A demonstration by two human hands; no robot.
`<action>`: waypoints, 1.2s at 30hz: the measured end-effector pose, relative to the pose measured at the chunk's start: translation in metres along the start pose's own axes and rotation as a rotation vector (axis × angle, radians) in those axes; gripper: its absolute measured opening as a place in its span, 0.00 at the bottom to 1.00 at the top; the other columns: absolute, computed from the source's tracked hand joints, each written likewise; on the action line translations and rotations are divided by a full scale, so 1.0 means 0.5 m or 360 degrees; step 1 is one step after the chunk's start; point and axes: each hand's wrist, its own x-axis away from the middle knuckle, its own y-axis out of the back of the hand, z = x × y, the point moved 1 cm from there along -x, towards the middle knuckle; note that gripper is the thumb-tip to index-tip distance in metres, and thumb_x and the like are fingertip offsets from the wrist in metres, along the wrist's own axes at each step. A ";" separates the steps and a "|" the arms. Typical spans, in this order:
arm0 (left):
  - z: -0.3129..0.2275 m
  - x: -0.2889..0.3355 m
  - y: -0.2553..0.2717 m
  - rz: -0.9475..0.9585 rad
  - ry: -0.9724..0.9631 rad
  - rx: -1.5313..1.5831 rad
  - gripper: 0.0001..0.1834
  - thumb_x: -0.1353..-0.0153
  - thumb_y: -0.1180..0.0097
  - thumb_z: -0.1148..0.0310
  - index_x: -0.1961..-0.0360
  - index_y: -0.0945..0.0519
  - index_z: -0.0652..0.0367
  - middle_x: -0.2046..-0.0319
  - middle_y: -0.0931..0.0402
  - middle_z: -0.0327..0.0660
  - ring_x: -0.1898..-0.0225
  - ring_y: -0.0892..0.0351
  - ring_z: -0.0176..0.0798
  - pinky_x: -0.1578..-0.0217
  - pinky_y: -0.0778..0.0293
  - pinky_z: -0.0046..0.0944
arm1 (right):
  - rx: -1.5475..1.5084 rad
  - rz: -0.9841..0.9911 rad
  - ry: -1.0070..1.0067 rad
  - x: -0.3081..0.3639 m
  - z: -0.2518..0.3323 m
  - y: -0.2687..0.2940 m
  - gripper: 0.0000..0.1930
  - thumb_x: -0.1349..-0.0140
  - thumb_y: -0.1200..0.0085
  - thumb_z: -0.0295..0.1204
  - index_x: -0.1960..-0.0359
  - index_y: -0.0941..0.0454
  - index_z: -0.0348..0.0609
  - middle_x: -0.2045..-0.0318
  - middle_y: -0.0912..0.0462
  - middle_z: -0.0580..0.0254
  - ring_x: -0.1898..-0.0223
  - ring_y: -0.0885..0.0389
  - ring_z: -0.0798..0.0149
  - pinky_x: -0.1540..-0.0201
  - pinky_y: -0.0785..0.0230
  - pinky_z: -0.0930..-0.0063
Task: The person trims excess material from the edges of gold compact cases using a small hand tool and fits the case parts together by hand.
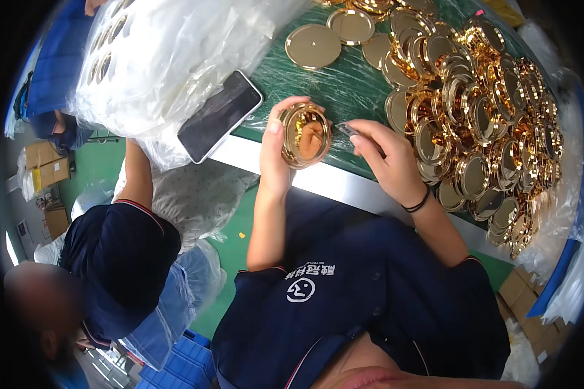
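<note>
My left hand grips a shiny gold round lid by its rim, tilted so its mirror-like face shows reflected fingers. Just to the right, my right hand pinches a small dark grey piece, thin and blade-like, between thumb and fingers; its exact kind is too small to tell. A short gap separates this piece from the lid. Both hands are over the near edge of the green work table. A black band circles my right wrist.
A large heap of gold lids covers the table's right side, with a few loose ones at the back. Left of my hands lie a phone and clear plastic wrapping. A co-worker is at my left, near blue crates.
</note>
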 end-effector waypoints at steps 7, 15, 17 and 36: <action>0.007 -0.005 -0.017 0.0033 -0.0027 0.0028 0.31 0.36 0.70 0.47 0.47 0.37 0.64 0.56 0.29 0.54 0.55 0.26 0.47 0.54 0.26 0.44 | -0.0240 -0.0084 -0.0106 0.001 -0.013 -0.006 0.11 0.41 0.47 0.26 0.57 0.29 0.38 0.68 0.20 0.62 0.72 0.22 0.74 0.71 0.31 0.79; 0.051 -0.004 -0.061 -0.0023 -0.0231 0.0473 0.30 0.38 0.73 0.47 0.48 0.35 0.62 0.56 0.29 0.55 0.47 0.33 0.57 0.51 0.31 0.52 | -0.0999 0.0022 -0.0416 0.002 0.011 -0.005 0.15 0.42 0.44 0.27 0.57 0.34 0.35 0.61 0.25 0.62 0.65 0.26 0.78 0.64 0.31 0.85; 0.053 -0.005 -0.070 -0.0115 -0.0360 0.0424 0.30 0.38 0.73 0.46 0.48 0.35 0.61 0.56 0.28 0.54 0.43 0.37 0.58 0.48 0.35 0.53 | -0.1011 0.0006 -0.0422 0.005 0.009 -0.007 0.15 0.41 0.44 0.27 0.56 0.34 0.35 0.61 0.26 0.63 0.63 0.26 0.78 0.62 0.32 0.84; 0.043 0.013 -0.039 0.0559 -0.0667 -0.0257 0.70 0.70 0.25 0.49 0.33 0.62 0.54 0.39 0.48 0.57 0.39 0.43 0.56 0.43 0.39 0.51 | -0.1872 0.0067 -0.0947 0.027 0.017 -0.020 0.10 0.39 0.48 0.32 0.64 0.37 0.44 0.77 0.32 0.71 0.88 0.43 0.84 0.88 0.55 0.88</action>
